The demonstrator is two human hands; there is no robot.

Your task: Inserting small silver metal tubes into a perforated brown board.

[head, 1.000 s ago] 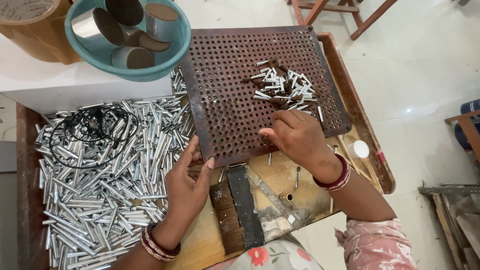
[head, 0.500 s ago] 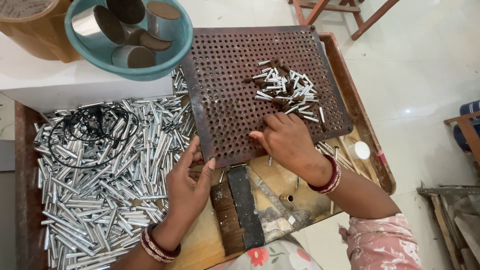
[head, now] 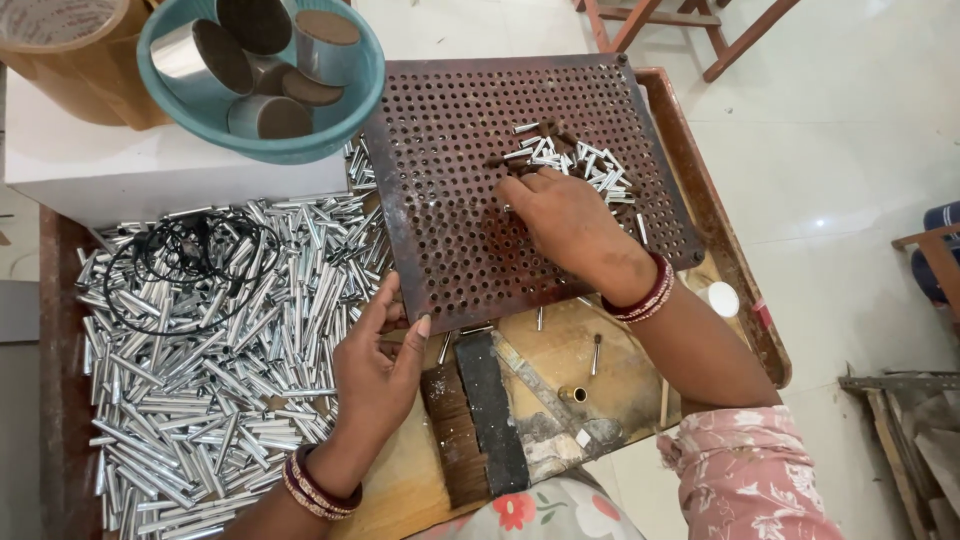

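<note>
A rusty perforated metal plate point(head: 450, 230) lies tilted on a wooden tray point(head: 735, 260). My left hand point(head: 375, 365) grips the plate's near left edge, thumb on top. My right hand point(head: 565, 225) rests palm down on the plate's middle, fingers spread over the holes beside a small heap of short silver tubes point(head: 575, 160). A large pile of longer silver metal tubes point(head: 210, 390) fills the left part of the tray, close to my left hand.
A teal bowl point(head: 320, 140) with metal cylinders sits on a white box point(head: 120, 175) at the back left. Black wire loops point(head: 190, 260) lie on the tube pile. A dark brush point(head: 480, 420) and small tools lie under the plate's near edge. Wooden chair legs stand behind.
My right hand has slid from the plate's near right edge up and left toward the plate's middle, next to the small tube heap. My left hand has stayed on the plate's edge.
</note>
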